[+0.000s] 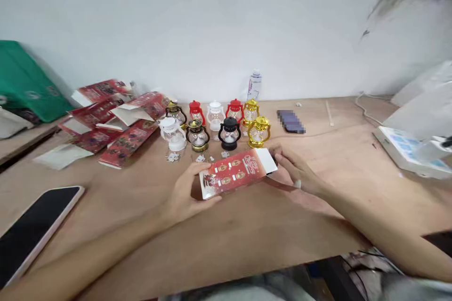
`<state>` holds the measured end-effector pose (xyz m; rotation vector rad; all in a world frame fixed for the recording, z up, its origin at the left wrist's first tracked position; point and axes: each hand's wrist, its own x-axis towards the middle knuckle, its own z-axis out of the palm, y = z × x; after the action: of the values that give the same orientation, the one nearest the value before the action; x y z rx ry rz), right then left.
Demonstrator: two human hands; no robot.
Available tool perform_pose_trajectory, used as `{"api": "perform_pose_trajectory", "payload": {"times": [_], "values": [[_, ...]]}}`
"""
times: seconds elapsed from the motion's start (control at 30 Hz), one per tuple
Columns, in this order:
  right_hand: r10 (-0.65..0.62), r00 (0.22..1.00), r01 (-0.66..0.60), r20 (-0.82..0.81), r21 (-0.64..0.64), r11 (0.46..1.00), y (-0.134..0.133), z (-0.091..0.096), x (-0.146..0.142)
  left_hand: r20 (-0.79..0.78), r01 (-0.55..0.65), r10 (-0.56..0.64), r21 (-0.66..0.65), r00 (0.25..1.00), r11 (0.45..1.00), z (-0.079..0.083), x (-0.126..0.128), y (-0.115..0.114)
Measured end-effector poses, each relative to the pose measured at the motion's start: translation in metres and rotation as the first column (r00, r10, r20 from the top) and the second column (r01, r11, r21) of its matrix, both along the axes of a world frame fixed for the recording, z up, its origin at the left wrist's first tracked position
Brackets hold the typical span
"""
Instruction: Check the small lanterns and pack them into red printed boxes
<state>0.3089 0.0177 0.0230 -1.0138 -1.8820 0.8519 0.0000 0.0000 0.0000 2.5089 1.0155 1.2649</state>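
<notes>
While both hands hold it, the red box [233, 174] lies flat.

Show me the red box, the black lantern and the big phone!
red box [231, 175]: head view, middle of its printed top face.
black lantern [229, 125]: head view, its black cap.
phone [37, 225]: head view, middle of its dark screen.

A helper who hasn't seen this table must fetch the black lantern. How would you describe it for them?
On the wooden table, lanterns stand behind the red box between the left hand and right hand. In the front row, the black lantern sits beside a gold lantern; it alone is all black.
</notes>
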Motion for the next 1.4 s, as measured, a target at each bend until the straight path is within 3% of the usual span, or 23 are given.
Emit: {"api": "perform_pose_trajectory", "payload": {"times": [0.17,0.3,0.4,0.5,0.6,0.7,0.83,0.9,0.97,1.03,1.07,1.1,1.17,1.2,1.27,1.33,1.4], "values": [[-0.264,0.919,0.288,-0.292,0.042,0.957,0.021,0.01,0.027,0.155,-0.014,0.033,-0.121,0.987,0.993,-0.004,-0.001,0.0],[-0.351,0.869,0.41,-0.348,0.112,0.905,0.026,0.035,0.055,0.37,-0.085,0.152,-0.191,0.916,0.978,-0.004,0.0,0.002],[-0.374,0.918,0.396,-0.135,0.235,0.888,0.019,0.052,0.069,0.466,-0.13,0.235,-0.247,0.853,0.96,-0.004,0.001,0.006],[-0.349,0.919,0.285,0.182,0.303,0.91,0.009,0.061,0.071,0.519,-0.116,0.266,-0.303,0.812,0.946,-0.009,0.0,0.01],[-0.28,0.831,0.157,0.481,0.28,0.947,0.001,0.061,0.063,0.554,-0.029,0.235,-0.355,0.799,0.934,-0.013,-0.001,0.011],[-0.304,0.703,0.072,0.643,0.361,0.93,-0.003,0.058,0.053,0.549,0.051,0.186,-0.388,0.815,0.92,-0.011,-0.001,0.01],[-0.473,0.545,-0.046,0.692,0.588,0.807,-0.01,0.058,0.043,0.502,0.083,0.109,-0.344,0.858,0.935,-0.003,0.001,0.007],[-0.569,0.544,-0.075,0.616,0.712,0.698,-0.02,0.06,0.037,0.472,0.079,0.082,-0.31,0.878,0.947,-0.002,0.002,0.005],[-0.616,0.655,-0.041,0.438,0.834,0.55,-0.034,0.06,0.028,0.451,0.06,0.073,-0.274,0.89,0.96,-0.003,0.004,0.001],[-0.53,0.817,0.02,0.226,0.908,0.418,-0.051,0.055,0.014,0.431,0.059,0.039,-0.21,0.901,0.976,-0.002,0.005,-0.004],[-0.451,0.87,0.004,0.201,0.911,0.413,-0.057,0.051,0.006,0.419,0.076,0.001,-0.168,0.908,0.983,0.001,0.005,-0.007],[-0.368,0.901,-0.044,0.229,0.894,0.447,-0.062,0.047,-0.003,0.403,0.104,-0.049,-0.117,0.914,0.988,0.007,0.005,-0.01],[-0.233,0.929,-0.159,0.288,0.878,0.452,-0.065,0.038,-0.021,0.326,0.164,-0.149,-0.017,0.933,0.986,0.026,0.002,-0.016],[-0.197,0.932,-0.168,0.303,0.846,0.506,-0.063,0.035,-0.03,0.262,0.177,-0.177,0.024,0.949,0.984,0.04,0.0,-0.019],[-0.108,0.954,-0.133,0.278,0.72,0.681,-0.056,0.028,-0.045,0.063,0.144,-0.148,0.072,0.987,0.987,0.071,-0.004,-0.024],[0.016,0.978,-0.117,0.208,0.485,0.867,-0.051,0.02,-0.057,-0.123,0.089,-0.081,0.06,0.989,0.994,0.103,-0.005,-0.027],[0.171,0.983,-0.181,0.071,0.179,0.967,-0.048,0.008,-0.068,-0.212,0.084,-0.069,0.064,0.975,0.994,0.127,-0.003,-0.029]]}}
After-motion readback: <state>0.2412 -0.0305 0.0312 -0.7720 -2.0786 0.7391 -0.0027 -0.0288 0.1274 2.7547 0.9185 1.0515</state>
